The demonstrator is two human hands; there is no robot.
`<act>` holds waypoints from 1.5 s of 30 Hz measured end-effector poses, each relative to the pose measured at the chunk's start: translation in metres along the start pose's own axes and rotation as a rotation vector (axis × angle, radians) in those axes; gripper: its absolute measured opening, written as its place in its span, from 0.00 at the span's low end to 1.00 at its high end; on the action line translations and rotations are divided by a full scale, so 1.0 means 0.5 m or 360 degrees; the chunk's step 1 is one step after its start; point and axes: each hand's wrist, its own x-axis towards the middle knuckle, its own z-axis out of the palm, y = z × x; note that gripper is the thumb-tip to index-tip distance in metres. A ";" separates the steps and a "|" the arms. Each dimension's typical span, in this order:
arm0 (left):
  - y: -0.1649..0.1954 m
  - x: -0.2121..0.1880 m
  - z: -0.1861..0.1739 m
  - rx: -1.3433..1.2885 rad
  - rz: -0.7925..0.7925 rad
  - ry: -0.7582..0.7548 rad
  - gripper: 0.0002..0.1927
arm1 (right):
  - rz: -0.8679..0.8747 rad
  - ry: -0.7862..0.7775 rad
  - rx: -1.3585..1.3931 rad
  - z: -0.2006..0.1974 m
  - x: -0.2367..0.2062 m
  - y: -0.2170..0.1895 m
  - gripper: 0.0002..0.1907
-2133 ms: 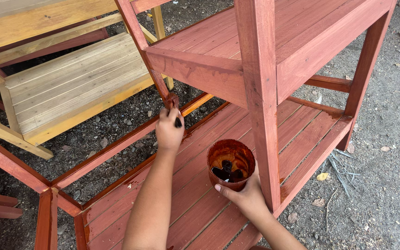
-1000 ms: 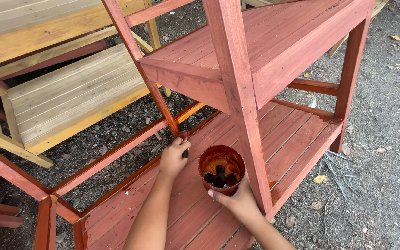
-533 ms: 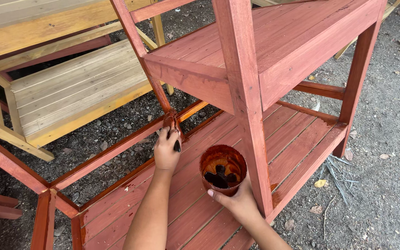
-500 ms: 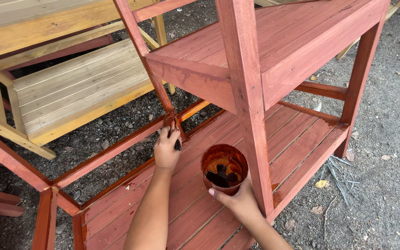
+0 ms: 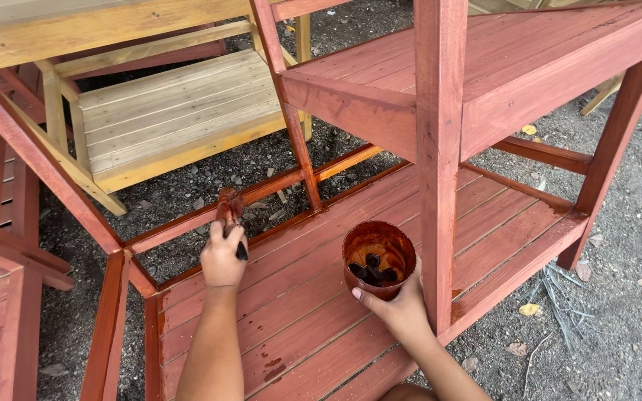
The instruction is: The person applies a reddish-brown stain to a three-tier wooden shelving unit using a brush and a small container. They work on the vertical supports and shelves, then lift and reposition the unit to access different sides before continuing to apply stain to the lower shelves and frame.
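- My left hand [image 5: 222, 257] is shut tight round the dark handle of a small paint brush with a red-stained head [image 5: 228, 208]
- The brush head sits up above my fingers and touches the thin red wooden rail [image 5: 209, 217] that runs along the back of the low shelf
- My right hand [image 5: 403, 306] holds a small round cup stained red-brown [image 5: 378, 258]; my thumb and fingers wrap round its bottom and side
- The cup stands upright, with a dark puddle of stain inside it; I cannot tell what the dark lumps in the puddle are
- The cup is just beside the thick red wooden post [image 5: 438, 156], on the post's left side, and it hangs over the low red shelf made of wooden planks [image 5: 291, 297]
- My two hands are apart from each other, with the brush on the left and the cup on the right, both above the low shelf
- A wide red wooden top shelf [image 5: 514, 67] sits high up on the right, joined to the post
- A thin slanted red bar [image 5: 287, 104] goes from the top down to the back of the low shelf, between my two hands
- A bare yellow wooden bench with plank slats [image 5: 172, 111] stands behind, well away from the brush
- The ground is dark dirt with little stones [image 5: 618, 282] and a few yellow leaves
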 end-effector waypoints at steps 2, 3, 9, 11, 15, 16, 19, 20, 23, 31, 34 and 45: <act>-0.035 -0.022 -0.038 0.0082 -0.0079 0.0125 0.06 | -0.0041 0.0001 -0.0002 0.004 -0.001 -0.002 0.53; -0.053 -0.033 -0.058 0.0132 -0.0162 0.0146 0.07 | -0.0032 -0.0010 0.0028 0.006 -0.001 -0.002 0.52; -0.115 -0.047 -0.156 0.0354 -0.0574 0.0271 0.11 | -0.0091 0.0009 0.0014 0.012 0.000 0.002 0.51; -0.108 -0.043 -0.165 0.0358 -0.0745 0.0346 0.10 | -0.0052 0.0010 -0.0021 0.013 -0.001 0.003 0.51; -0.078 -0.037 -0.155 0.0385 -0.0648 0.0451 0.11 | 0.0010 -0.0008 0.0003 0.024 0.002 0.005 0.51; -0.077 -0.038 -0.153 0.0343 -0.0667 0.0450 0.10 | 0.0004 -0.0003 0.0014 0.027 0.005 0.006 0.50; -0.084 -0.044 -0.148 0.0362 -0.0901 0.0387 0.09 | -0.0009 -0.0051 0.0066 0.027 0.004 0.012 0.51; -0.090 -0.045 -0.144 0.0391 -0.1000 0.0363 0.09 | -0.0043 -0.0050 0.0064 0.028 0.007 0.014 0.51; -0.098 -0.041 -0.121 0.0322 -0.0813 0.0399 0.17 | -0.0069 -0.0028 0.0046 0.032 0.008 0.019 0.52; -0.065 0.002 -0.046 0.0075 -0.1081 0.0480 0.18 | -0.0008 -0.0053 0.0051 0.033 0.015 0.013 0.50; -0.047 0.014 -0.030 0.0040 -0.1083 0.0471 0.18 | -0.0045 -0.0043 0.0023 0.036 0.016 0.009 0.52; 0.217 0.086 0.163 -0.0385 -0.0578 0.0219 0.15 | -0.0002 0.0124 -0.0060 0.028 0.014 -0.005 0.54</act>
